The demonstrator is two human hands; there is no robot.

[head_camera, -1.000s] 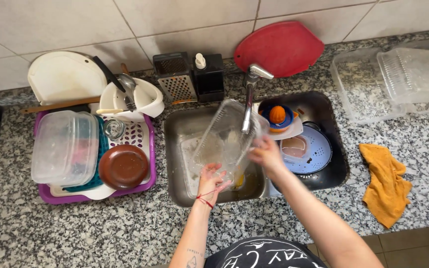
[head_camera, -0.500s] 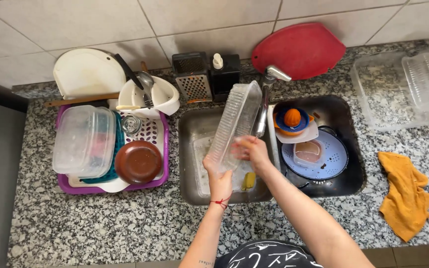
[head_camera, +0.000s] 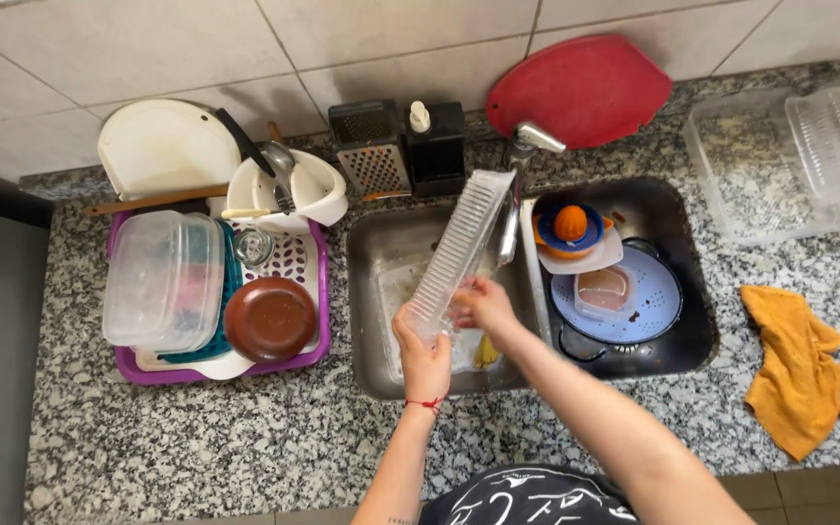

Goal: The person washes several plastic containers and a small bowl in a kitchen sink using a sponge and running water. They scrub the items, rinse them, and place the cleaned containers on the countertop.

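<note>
Clear ribbed plastic tray (head_camera: 459,248) held on edge over the left sink basin (head_camera: 381,243), upper end by the faucet (head_camera: 527,146). Our left hand (head_camera: 425,355) has its grip closed on the lower end; right hand (head_camera: 483,303) clasps the near edge. Open basin room left of the tray. Right basin crowded: colander (head_camera: 648,292), orange juicer (head_camera: 571,226). Purple drying rack (head_camera: 308,345) just left on the granite surface (head_camera: 245,447); orange cloth (head_camera: 794,365) well apart at right
</note>
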